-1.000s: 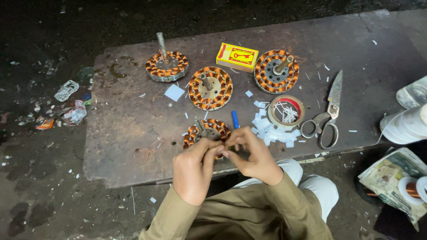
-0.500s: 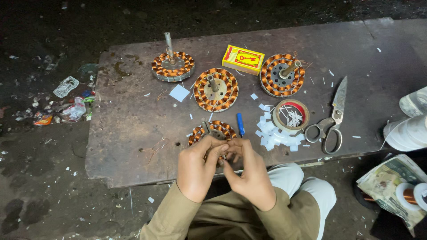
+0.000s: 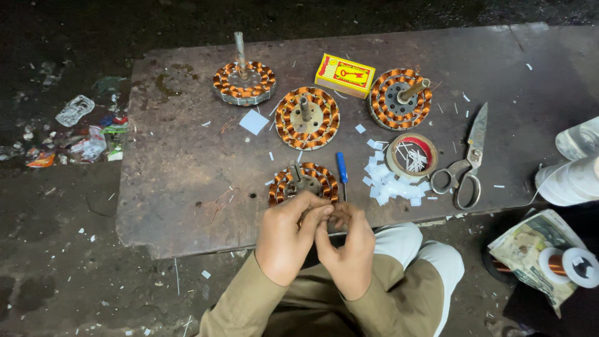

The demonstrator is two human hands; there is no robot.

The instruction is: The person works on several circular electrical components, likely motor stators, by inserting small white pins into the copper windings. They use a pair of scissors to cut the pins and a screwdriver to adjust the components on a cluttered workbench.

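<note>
Both hands are being held together right at the near edge of the dark, scuffed metal slab, fingertips pinched in toward each other. The left hand and right hand are being pressed close, but whatever is being pinched between them is too small or hidden to be made out, so it can't be told if anything is actually being gripped.

Just beyond the fingertips, the round copper-wound motor stator with a short steel shaft is being worked over, sitting at the near edge, partly covered by the fingers. It's probably being felt as heavy and stiff in the iron core, while the thin copper windings are likely being treated as fragile, so the outer rim or shaft looks like the safer place to be grabbed.

A small blue-handled screwdriver is lying just beside it. Further out, three more copper-wound stators are being kept toward the far edge, along with a yellow and red matchbox, a roll of tape holding white slips, loose white paper bits and steel scissors to the right.
</note>
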